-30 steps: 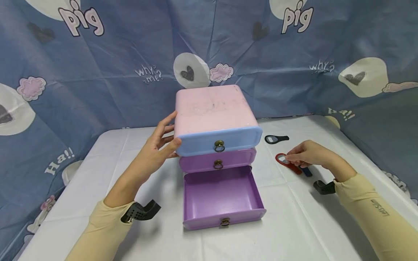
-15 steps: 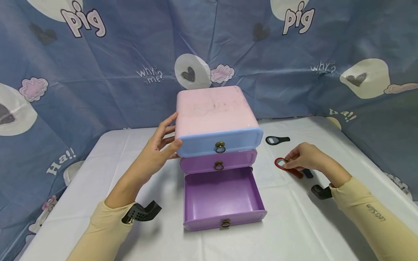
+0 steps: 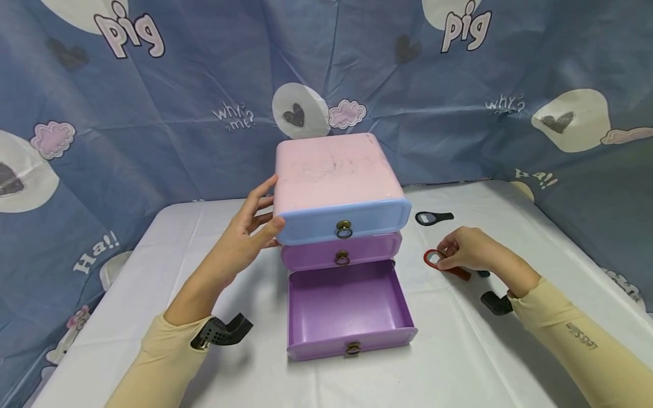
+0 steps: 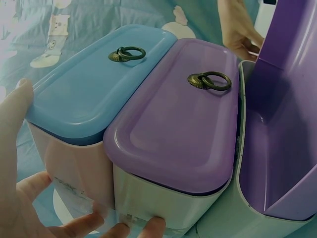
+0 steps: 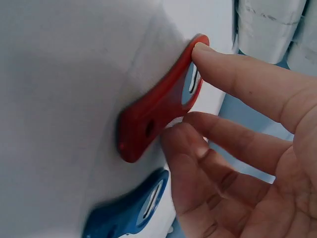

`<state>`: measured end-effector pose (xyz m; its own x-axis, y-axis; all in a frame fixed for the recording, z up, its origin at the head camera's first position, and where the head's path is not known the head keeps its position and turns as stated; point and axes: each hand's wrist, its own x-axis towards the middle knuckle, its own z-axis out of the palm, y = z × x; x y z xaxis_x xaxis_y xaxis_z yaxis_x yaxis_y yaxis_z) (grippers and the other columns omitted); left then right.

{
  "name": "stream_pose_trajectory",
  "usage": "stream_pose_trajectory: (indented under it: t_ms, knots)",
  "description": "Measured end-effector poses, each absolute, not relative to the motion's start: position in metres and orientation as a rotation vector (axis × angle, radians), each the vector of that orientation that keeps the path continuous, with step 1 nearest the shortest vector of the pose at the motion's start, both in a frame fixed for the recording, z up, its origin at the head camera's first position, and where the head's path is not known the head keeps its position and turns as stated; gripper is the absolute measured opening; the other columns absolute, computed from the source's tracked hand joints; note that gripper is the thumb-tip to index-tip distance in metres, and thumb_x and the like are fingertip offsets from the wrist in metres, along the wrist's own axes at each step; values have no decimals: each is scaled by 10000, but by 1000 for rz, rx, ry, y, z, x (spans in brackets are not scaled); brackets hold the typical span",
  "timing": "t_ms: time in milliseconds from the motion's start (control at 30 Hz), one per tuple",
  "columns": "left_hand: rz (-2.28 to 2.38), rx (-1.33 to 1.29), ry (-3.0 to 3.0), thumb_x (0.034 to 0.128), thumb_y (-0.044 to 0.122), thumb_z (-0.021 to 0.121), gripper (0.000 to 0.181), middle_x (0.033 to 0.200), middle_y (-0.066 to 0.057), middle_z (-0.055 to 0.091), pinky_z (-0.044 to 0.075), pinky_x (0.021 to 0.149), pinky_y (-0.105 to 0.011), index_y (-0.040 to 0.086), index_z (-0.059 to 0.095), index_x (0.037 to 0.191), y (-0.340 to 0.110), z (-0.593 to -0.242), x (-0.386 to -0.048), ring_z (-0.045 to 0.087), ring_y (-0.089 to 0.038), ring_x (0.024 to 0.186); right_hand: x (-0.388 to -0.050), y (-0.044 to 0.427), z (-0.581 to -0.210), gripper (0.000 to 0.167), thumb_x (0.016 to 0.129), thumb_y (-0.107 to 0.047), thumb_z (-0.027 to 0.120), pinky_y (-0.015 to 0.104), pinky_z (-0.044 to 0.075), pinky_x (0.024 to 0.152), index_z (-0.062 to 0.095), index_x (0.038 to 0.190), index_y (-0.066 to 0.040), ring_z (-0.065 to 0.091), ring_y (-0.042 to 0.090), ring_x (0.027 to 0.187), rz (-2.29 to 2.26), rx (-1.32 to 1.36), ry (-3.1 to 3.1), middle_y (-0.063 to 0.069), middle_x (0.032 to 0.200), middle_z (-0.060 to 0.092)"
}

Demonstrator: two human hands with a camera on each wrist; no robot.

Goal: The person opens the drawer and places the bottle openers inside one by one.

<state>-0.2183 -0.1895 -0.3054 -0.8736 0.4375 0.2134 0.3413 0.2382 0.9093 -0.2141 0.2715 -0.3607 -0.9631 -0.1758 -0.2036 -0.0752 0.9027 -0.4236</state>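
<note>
A small drawer cabinet (image 3: 334, 170) with a pink top stands mid-table. Its blue top drawer (image 3: 311, 225) and purple middle drawer (image 3: 311, 255) are closed; the purple bottom drawer (image 3: 352, 317) is pulled out, with nothing seen inside. My left hand (image 3: 242, 235) rests on the cabinet's left side, fingers spread, thumb at the blue drawer's edge. To the cabinet's right, my right hand (image 3: 471, 249) pinches a red bottle opener (image 5: 153, 106) at its oval head, thumb on the end and fingertips along the side. A blue bottle opener (image 5: 133, 208) lies beside it, partly hidden by the hand in the head view.
A black bottle opener (image 3: 433, 218) lies farther back on the white tablecloth (image 3: 449, 351). Behind the table hangs a blue printed cloth (image 3: 204, 68). Brass ring pulls (image 3: 352, 348) stick out from the drawer fronts.
My right hand has shifted slightly left and toward me, and the red bottle opener has turned and slid a little left with it. The left hand stays on the cabinet.
</note>
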Motion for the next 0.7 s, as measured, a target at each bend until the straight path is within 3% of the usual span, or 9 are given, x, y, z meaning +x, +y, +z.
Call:
stream_pose_trajectory:
  t_ms: [700]
  knots:
    - [1737,748,2389,1106,387,601,714,1710,-128,286,574,1033,-581,502,205,1689,-188,-304,-219,392,-395,1567,-207,267,-363,372,840,-223,912,351,465,738,703,1107,-74,634,196,818,-604,-255,2920,50,895,739]
